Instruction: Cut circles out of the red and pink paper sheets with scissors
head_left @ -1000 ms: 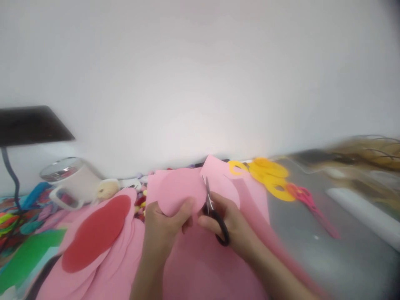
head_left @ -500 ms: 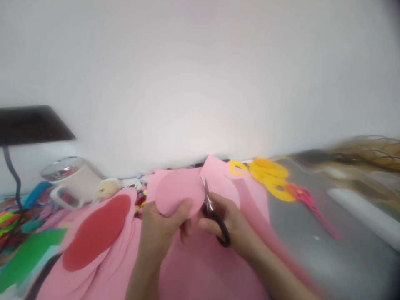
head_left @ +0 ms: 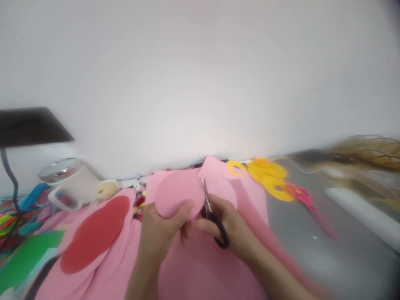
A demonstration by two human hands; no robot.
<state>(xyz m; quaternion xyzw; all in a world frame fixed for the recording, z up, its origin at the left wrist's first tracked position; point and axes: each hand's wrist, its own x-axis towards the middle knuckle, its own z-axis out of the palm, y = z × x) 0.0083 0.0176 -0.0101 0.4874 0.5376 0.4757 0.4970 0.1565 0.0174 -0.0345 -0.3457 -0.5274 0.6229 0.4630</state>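
Between thumb and fingers, my left hand pinches a rounded pink paper cutout. A pair of black-handled scissors is in my right hand, blades pointing up and slightly apart. The blades lie at the right edge of the cutout; whether they touch it I cannot tell. Behind and beneath both hands are larger pink sheets. To the left, a red paper shape with rounded ends lies on a stack of pink cutouts.
Yellow paper rings and pink scissors lie on the grey surface at right, near a white roll. A white mug, green sheet and colourful bits crowd the left, below a dark panel. A wall rises behind.
Hardly anything differs. The view has shifted slightly, so the surroundings sit a little further left. Both hands keep their holds on the cutout and the scissors.
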